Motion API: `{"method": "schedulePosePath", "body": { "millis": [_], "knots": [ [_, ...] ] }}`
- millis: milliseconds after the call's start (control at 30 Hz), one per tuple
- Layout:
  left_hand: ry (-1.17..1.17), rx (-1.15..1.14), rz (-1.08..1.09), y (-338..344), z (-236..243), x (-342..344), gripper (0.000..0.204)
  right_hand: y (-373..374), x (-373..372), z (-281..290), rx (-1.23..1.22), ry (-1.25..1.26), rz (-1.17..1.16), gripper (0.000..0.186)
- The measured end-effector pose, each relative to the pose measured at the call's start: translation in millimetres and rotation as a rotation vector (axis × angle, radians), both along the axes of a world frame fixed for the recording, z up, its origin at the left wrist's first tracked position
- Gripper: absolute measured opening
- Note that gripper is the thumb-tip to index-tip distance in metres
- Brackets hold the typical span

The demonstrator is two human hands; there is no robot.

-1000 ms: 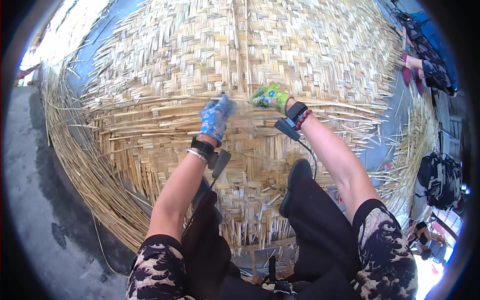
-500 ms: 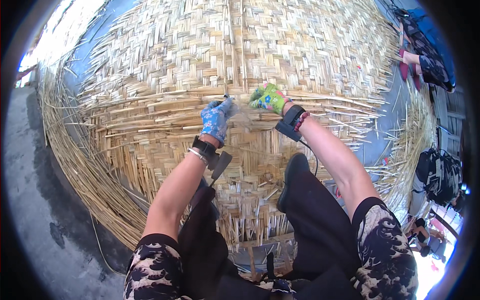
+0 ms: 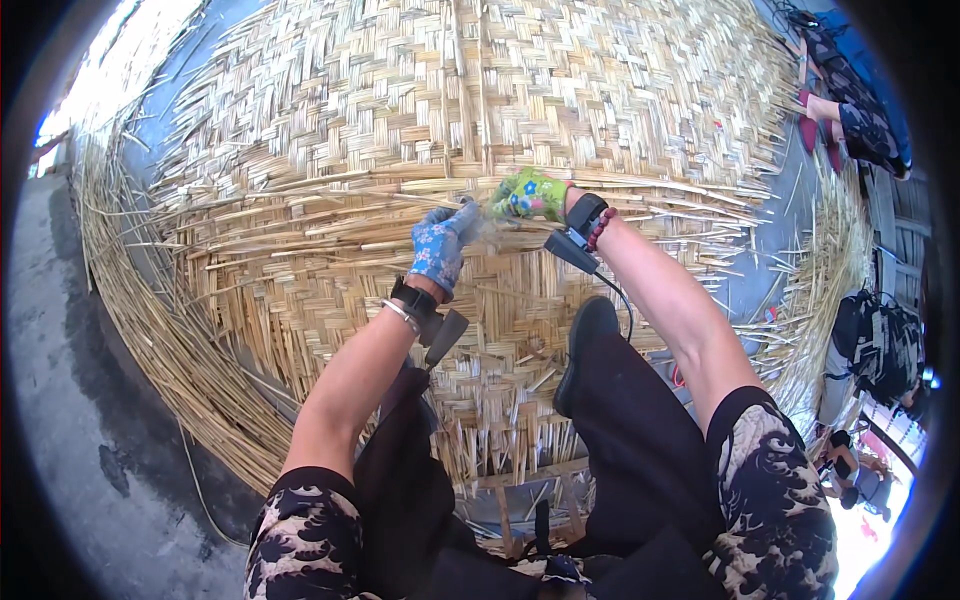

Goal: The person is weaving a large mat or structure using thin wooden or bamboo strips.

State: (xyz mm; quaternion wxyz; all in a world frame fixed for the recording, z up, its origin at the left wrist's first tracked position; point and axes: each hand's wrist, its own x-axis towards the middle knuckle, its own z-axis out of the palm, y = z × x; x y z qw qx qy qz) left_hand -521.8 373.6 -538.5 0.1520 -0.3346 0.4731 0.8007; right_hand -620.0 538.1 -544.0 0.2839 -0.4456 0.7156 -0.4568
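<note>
A large woven reed mat (image 3: 590,110) in a zigzag pattern lies in front of me and under my feet. Across it runs a band of loose reed strips (image 3: 330,220). Over this band my two gloved hands almost meet. My left hand (image 3: 440,245), in a blue flowered glove, has its fingers curled closed. My right hand (image 3: 532,195), in a green flowered glove, is closed with its fingertips beside the left ones. The spot between the fingertips is smeared by motion, so what they grip cannot be made out.
Long reeds (image 3: 170,340) lie in a bundle along the left side, beside grey concrete (image 3: 60,330). Upright strips (image 3: 463,90) run up the mat's middle. At the far right, another person's legs (image 3: 850,125) show. A dark backpack (image 3: 880,345) sits below them.
My right hand has turned and its fingers have come left toward my left hand, narrowing the gap. My left hand has shifted slightly right. Both stay over the reed band.
</note>
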Motion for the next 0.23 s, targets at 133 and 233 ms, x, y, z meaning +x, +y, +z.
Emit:
{"method": "schedulePosePath", "body": {
  "millis": [133,233],
  "knots": [
    [-0.056,0.019,0.018,-2,-5,7,0.008,-10,4,32,0.69,0.166,0.174,0.027],
    [-0.142,-0.041,0.007,-4,-10,11,0.01,-21,11,36,0.467,0.435,0.116,0.021]
  ]
}}
